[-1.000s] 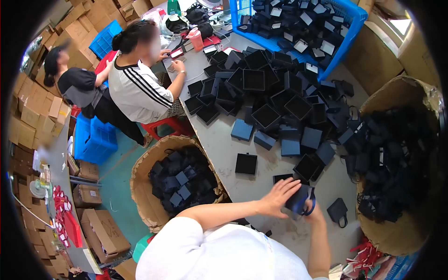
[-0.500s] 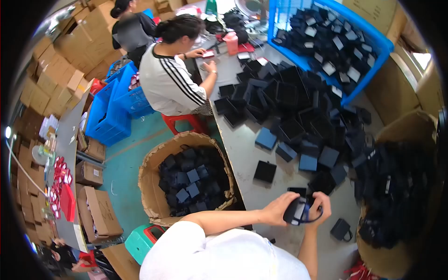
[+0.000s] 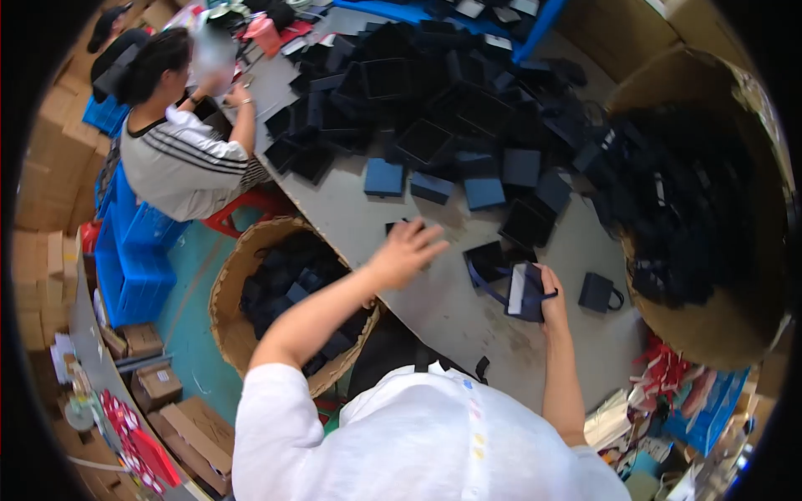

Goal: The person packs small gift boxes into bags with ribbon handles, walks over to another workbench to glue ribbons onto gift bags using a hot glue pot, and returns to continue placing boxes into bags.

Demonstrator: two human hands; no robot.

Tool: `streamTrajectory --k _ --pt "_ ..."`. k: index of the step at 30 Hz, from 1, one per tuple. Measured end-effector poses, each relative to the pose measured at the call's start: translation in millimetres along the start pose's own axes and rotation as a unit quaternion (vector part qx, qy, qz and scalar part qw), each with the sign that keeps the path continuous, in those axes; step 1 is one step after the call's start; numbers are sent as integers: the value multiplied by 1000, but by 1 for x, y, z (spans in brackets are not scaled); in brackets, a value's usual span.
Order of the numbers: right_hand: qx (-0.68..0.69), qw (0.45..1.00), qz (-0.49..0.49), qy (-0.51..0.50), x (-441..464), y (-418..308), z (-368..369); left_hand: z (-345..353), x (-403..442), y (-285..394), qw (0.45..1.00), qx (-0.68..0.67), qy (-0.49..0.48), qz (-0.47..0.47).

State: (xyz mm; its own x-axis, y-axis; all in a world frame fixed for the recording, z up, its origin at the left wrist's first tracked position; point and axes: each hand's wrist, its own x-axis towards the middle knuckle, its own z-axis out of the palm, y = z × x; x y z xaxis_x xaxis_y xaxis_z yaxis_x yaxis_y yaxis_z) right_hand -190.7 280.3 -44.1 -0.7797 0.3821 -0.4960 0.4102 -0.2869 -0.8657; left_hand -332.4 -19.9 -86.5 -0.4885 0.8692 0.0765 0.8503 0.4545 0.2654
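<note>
My right hand [image 3: 552, 302] grips a small navy gift box [image 3: 525, 307] with a ribbon loop standing out to its left and a pale inner side showing. My left hand [image 3: 409, 253] is over the table, fingers spread and slightly blurred, with nothing in it. A black square piece [image 3: 393, 227] lies partly hidden behind those fingers. Just beyond the held box rests an open black box [image 3: 528, 224]. To the right of my right hand a navy box with a ribbon handle [image 3: 596, 292] lies on the table.
Piled dark boxes [image 3: 418, 92] cover the far table. Closed blue boxes [image 3: 383, 178] lie at its near edge. A large carton of dark items [image 3: 685, 200] stands right, a lower carton [image 3: 227, 292] left. A seated co-worker [image 3: 184, 154] works at the far left.
My left hand has let go of the box and moved left, fingers spreading. My right hand keeps the box, now turned with its pale side visible. The view has shifted.
</note>
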Motion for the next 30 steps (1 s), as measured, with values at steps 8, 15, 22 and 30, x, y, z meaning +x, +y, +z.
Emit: streamTrajectory --k 8,15,22,30 --pt "-56 993 -47 94 4 23 -27 11 33 -43 981 2 -196 -11" --pt "-94 991 -41 86 -12 3 1 -69 50 72 925 -371 32 -77" --pt "-52 997 -39 34 -16 -1 20 -60 45 91 944 -309 -69 -94" --pt "-61 992 -109 15 -18 38 39 -27 32 88 828 -544 41 -129"
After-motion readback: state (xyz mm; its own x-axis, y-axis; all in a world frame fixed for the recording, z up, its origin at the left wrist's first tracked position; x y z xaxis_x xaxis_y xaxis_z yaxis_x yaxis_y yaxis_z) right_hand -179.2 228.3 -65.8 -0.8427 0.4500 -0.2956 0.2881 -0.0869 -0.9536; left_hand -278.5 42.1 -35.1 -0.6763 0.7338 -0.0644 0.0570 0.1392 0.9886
